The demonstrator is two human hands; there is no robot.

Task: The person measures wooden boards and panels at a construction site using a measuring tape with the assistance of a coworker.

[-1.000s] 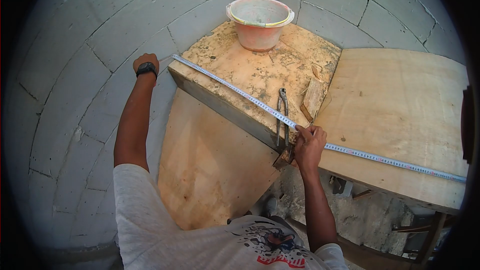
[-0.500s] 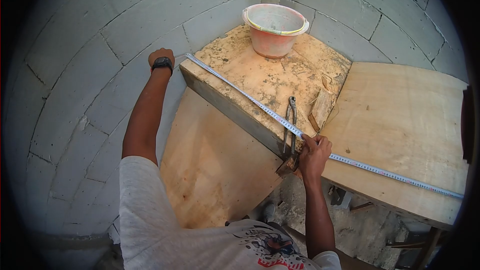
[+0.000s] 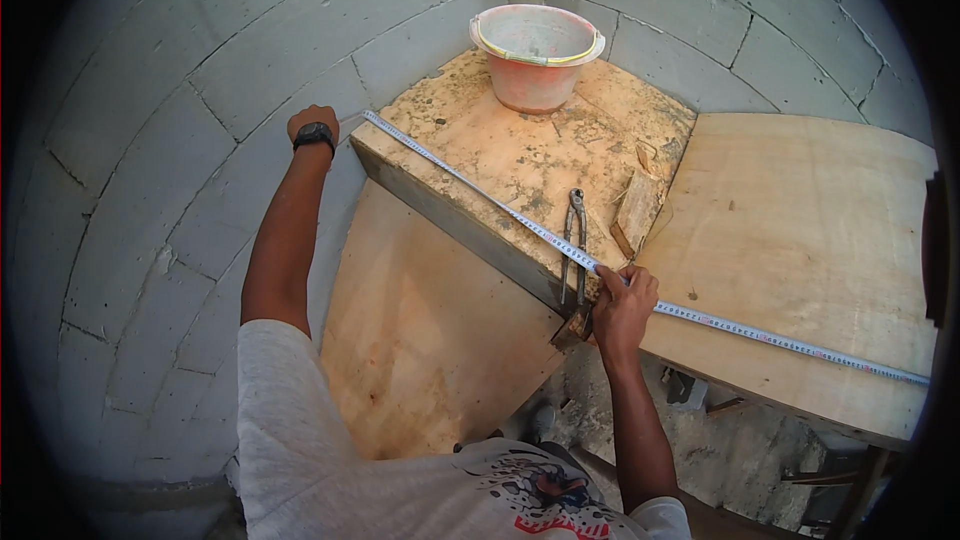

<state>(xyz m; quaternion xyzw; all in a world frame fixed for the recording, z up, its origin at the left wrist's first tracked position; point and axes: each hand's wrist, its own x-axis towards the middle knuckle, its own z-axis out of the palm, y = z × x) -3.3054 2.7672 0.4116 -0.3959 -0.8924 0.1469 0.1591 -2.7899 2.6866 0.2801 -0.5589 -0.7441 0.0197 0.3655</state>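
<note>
A white tape measure blade (image 3: 480, 195) runs along the front edge of a rough wooden board, then across a smoother panel to the right. My right hand (image 3: 624, 310) is closed, thumb and fingers pinching the blade near the board's corner. Beside the blade's far-left end, my left hand (image 3: 312, 122), with a black watch on the wrist, makes a fist against the block wall. What that fist holds, if anything, is hidden. Metal pincers (image 3: 575, 240) lie under the blade, just left of my right hand. The tape's case is out of sight.
A pinkish white bucket (image 3: 536, 65) stands on the rough board (image 3: 440, 110) in the corner. A wood scrap (image 3: 636, 210) lies near the smooth panel (image 3: 800, 230). Below the board's front edge slopes a plywood sheet (image 3: 430, 310). Grey block walls (image 3: 250, 50) enclose the corner.
The whole view has shifted slightly. Both hands keep their places along the tape, and the tape, pincers and bucket have not visibly moved on the board.
</note>
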